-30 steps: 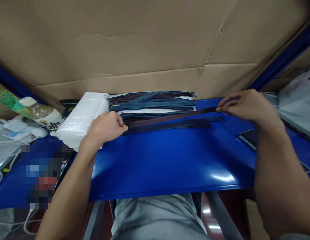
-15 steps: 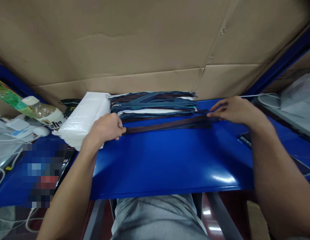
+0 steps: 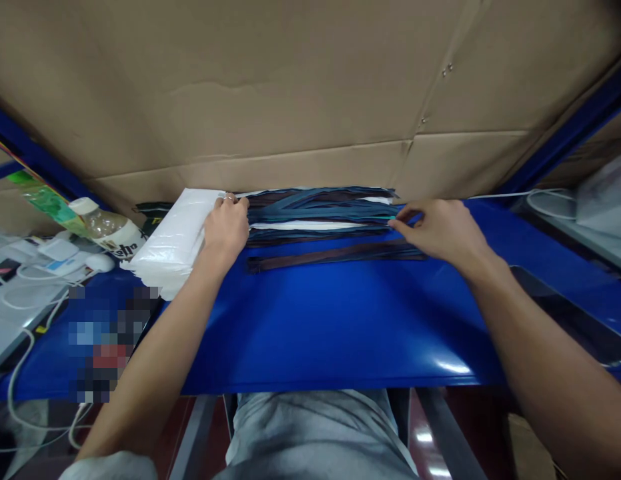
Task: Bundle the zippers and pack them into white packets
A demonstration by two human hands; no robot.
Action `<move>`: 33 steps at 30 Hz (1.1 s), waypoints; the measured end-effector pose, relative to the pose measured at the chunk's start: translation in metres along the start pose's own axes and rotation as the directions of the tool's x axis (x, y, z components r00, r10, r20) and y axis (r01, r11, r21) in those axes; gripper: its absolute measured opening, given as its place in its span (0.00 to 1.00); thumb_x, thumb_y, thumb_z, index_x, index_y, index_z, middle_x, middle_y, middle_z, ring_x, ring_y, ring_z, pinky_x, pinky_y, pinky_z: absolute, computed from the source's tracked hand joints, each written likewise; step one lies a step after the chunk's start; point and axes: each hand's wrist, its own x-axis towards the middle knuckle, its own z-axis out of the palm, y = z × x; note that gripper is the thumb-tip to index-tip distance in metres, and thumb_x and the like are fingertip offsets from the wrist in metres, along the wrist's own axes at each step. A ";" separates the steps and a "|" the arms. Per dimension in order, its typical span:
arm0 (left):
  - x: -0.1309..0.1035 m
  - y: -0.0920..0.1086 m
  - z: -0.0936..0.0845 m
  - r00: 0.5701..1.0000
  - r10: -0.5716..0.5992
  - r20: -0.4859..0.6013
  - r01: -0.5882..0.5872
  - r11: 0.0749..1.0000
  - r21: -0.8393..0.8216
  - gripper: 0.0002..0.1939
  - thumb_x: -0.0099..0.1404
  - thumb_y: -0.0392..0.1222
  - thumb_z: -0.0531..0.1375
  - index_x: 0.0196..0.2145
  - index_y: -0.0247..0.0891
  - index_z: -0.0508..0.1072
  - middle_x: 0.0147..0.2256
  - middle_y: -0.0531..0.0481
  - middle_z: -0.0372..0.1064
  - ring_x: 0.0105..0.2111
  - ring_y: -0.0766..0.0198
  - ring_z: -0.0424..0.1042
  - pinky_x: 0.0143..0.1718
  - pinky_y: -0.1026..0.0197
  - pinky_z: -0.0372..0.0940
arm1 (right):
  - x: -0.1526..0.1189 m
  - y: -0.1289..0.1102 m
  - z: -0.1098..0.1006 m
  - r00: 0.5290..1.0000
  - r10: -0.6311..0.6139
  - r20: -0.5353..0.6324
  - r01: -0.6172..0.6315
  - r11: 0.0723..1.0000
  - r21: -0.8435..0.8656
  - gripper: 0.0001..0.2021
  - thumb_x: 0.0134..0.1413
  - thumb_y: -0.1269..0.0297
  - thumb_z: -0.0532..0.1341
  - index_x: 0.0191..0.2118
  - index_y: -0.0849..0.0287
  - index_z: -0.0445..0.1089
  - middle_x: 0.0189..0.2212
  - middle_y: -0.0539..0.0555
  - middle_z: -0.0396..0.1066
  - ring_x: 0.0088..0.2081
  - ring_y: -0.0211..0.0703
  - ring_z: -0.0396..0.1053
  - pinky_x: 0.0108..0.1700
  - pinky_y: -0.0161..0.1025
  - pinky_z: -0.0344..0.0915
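A pile of zippers [image 3: 315, 212] in dark blue, brown and white lies lengthwise near the back of the table. At its left end my left hand [image 3: 227, 227] has its fingers curled over a zipper end; the fingertips are partly hidden. My right hand [image 3: 435, 230] pinches a zipper at the pile's right end between thumb and forefinger, close to a teal tip. In front of the pile, apart from it, a brown and dark blue bundle of zippers [image 3: 335, 256] lies flat, untouched by either hand. A stack of white plastic bags [image 3: 175, 230] sits just left of my left hand.
Cardboard [image 3: 290, 87] walls off the back of the blue table [image 3: 310, 333]. Bottles [image 3: 110, 227] and white cables with chargers [image 3: 65, 253] crowd the left side. A dark phone-like device [image 3: 565, 313] lies beside my right forearm.
Both hands have let go of the brown and dark blue zippers, now lying in front. They have moved to the pile's ends: the left up and right, the right leftward.
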 end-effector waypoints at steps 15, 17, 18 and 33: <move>0.008 -0.006 0.010 0.999 -0.012 0.051 0.013 1.000 -0.022 0.15 0.75 0.37 0.58 0.52 0.39 0.83 0.53 0.34 0.77 0.56 0.39 0.75 0.54 0.43 0.73 | -0.008 -0.035 0.018 0.987 -0.112 0.113 0.112 0.994 0.005 0.14 0.67 0.46 0.65 0.39 0.49 0.83 0.34 0.53 0.83 0.35 0.53 0.78 0.35 0.45 0.61; 0.006 -0.006 0.011 0.998 -0.013 0.057 0.015 1.000 -0.025 0.15 0.75 0.37 0.57 0.50 0.39 0.83 0.52 0.34 0.77 0.56 0.39 0.75 0.53 0.43 0.73 | -0.009 -0.036 0.020 0.984 -0.123 0.127 0.123 0.992 0.009 0.15 0.67 0.46 0.65 0.38 0.49 0.83 0.33 0.53 0.83 0.35 0.53 0.78 0.35 0.45 0.61; 0.006 -0.005 0.011 0.998 -0.013 0.056 0.015 0.999 -0.030 0.15 0.76 0.36 0.56 0.49 0.39 0.83 0.52 0.33 0.77 0.56 0.39 0.75 0.53 0.43 0.73 | -0.008 -0.036 0.021 0.983 -0.124 0.134 0.124 0.992 0.011 0.15 0.67 0.46 0.64 0.38 0.49 0.83 0.33 0.53 0.83 0.34 0.53 0.78 0.34 0.45 0.61; 0.004 -0.004 0.012 0.999 0.001 0.053 0.003 0.997 -0.076 0.17 0.75 0.37 0.56 0.52 0.38 0.83 0.52 0.32 0.78 0.56 0.37 0.75 0.55 0.40 0.72 | -0.011 -0.046 0.019 0.977 -0.146 0.155 0.138 0.989 0.059 0.16 0.68 0.46 0.64 0.38 0.50 0.83 0.31 0.54 0.82 0.33 0.53 0.78 0.34 0.46 0.61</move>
